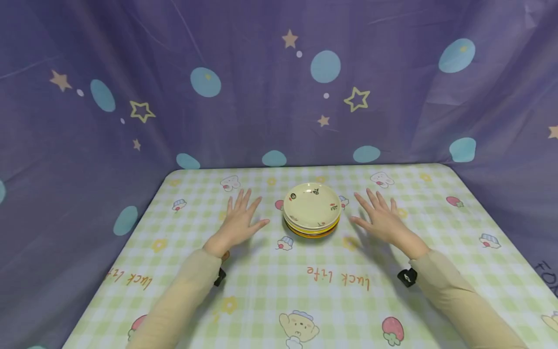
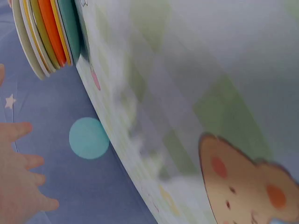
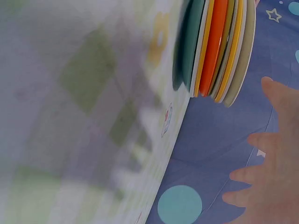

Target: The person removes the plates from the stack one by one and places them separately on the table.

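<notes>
A stack of several plates [image 1: 312,211] sits mid-table; the top one is cream with small pictures, and orange, yellow and teal rims show below it [image 2: 46,35] [image 3: 217,46]. My left hand [image 1: 240,218] lies flat on the cloth to the left of the stack, fingers spread [image 2: 21,182], holding nothing. On the other side of the stack, my right hand [image 1: 381,218] hovers or rests just above the cloth with fingers spread [image 3: 266,177], also empty. Neither hand touches the plates.
The table [image 1: 479,213] wears a green-and-white checked cloth with cartoon prints and "luck life" lettering. A purple curtain [image 1: 261,82] with stars and blue dots closes off the back and both sides. Black wrist-camera straps [image 1: 407,277] sit on both sleeves.
</notes>
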The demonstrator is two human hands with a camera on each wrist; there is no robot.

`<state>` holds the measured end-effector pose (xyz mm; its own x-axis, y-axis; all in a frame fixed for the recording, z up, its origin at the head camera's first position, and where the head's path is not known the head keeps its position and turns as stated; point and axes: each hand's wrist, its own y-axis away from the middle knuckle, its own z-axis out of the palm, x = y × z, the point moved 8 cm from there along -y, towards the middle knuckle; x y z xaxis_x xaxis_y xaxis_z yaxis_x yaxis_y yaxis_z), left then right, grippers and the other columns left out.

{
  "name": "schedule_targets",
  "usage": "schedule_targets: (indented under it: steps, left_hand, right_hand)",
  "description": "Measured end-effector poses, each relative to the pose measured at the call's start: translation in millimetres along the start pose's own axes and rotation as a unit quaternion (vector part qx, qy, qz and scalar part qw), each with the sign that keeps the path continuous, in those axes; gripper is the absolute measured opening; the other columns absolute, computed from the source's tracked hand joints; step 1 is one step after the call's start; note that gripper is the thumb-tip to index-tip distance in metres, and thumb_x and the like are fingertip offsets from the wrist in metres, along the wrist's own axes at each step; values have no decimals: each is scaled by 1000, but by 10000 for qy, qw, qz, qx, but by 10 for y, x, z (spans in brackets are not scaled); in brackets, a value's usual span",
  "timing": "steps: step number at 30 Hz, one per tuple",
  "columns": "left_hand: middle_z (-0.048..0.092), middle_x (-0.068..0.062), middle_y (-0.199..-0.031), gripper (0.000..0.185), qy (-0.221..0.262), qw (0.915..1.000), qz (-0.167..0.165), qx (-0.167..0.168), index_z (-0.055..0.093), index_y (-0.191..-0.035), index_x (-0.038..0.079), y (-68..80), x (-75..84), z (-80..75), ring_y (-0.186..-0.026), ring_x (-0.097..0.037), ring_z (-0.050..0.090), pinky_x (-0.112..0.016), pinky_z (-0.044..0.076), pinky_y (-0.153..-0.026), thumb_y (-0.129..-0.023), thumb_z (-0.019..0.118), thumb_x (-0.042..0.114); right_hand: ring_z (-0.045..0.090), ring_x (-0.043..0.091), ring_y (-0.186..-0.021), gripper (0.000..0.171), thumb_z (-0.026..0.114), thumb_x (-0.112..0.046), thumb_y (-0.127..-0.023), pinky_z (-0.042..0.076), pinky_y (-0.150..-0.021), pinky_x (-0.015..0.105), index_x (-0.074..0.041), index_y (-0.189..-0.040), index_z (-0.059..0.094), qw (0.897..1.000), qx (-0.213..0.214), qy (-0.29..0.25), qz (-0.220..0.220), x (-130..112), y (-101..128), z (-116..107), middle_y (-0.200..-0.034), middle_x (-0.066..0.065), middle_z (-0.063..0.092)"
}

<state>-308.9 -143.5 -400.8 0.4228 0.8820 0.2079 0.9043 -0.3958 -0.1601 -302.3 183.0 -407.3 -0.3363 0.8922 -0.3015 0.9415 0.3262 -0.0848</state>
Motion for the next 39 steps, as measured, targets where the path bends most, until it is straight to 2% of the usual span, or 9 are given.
schedule_targets:
  steps: [6,12,17,21,24,28,35,37,39]
  left_hand:
    - [12,-20,-145,67,63,9999,106,80,33,-137,9,-102,111,52,-133,-36,2,-54,-5,-106,-87,42,53]
    - [19,-22,-142,61,391,9991,117,102,36,-135,6,-200,205,87,-132,-37,9,-55,2,-106,-88,44,46]
    - [21,-21,-142,59,787,9969,69,58,35,-134,5,-265,266,135,-132,-35,11,-54,4,-107,-89,45,42]
    - [23,-22,-141,60,1067,9943,18,47,35,-134,3,-307,310,177,-131,-35,14,-52,7,-108,-89,46,41]
    - [24,-22,-140,60,1321,9912,-115,-50,33,-135,3,-334,331,222,-131,-35,17,-50,11,-108,-89,46,40]
    - [25,-20,-141,61,1832,9817,-419,-297,29,-137,3,-369,336,302,-129,-32,23,-47,18,-107,-90,46,39]
    - [30,-18,-138,59,2825,9549,-782,-465,29,-137,2,-416,319,398,-126,-31,31,-44,24,-106,-91,46,34]
    - [32,-17,-137,57,3040,9477,-856,-463,30,-136,2,-426,313,428,-125,-31,32,-44,25,-105,-91,46,32]
    - [33,-16,-138,54,3269,9393,-914,-495,30,-137,4,-432,321,455,-125,-30,33,-42,27,-105,-92,46,29]
  right_hand:
    - [9,45,-129,69,42,-51,-88,-2,-101,64,-13,-142,20,9997,-26,-226,-76,-113,-105,14,-143,24,10]
    - [18,43,-128,70,43,-46,-89,13,-104,58,-9,-142,16,9929,-221,-1147,-242,-210,-230,67,-142,26,16]
    - [23,40,-127,66,46,-35,-91,18,-106,51,-1,-140,18,9833,-81,-1752,-479,-272,-320,98,-140,24,22]
    - [37,41,-119,64,47,-32,-91,31,-100,50,1,-139,20,9775,36,-2072,-388,-283,-353,121,-137,25,28]
    - [47,39,-108,61,48,-29,-91,42,-90,49,2,-138,24,9727,138,-2299,-278,-294,-364,124,-132,27,37]
    - [53,36,-100,55,51,-24,-90,47,-83,45,3,-134,31,9671,297,-2525,-82,-305,-378,113,-125,26,45]
    - [57,27,-84,50,56,-12,-84,50,-63,29,6,-129,40,9546,399,-2914,474,-249,-399,147,-123,23,49]
    - [57,23,-78,50,58,-10,-82,49,-59,25,6,-128,42,9493,421,-3047,647,-223,-400,168,-122,22,50]
    - [58,24,-74,50,59,-7,-82,51,-58,28,6,-127,42,9390,405,-3312,835,-205,-397,191,-121,22,50]
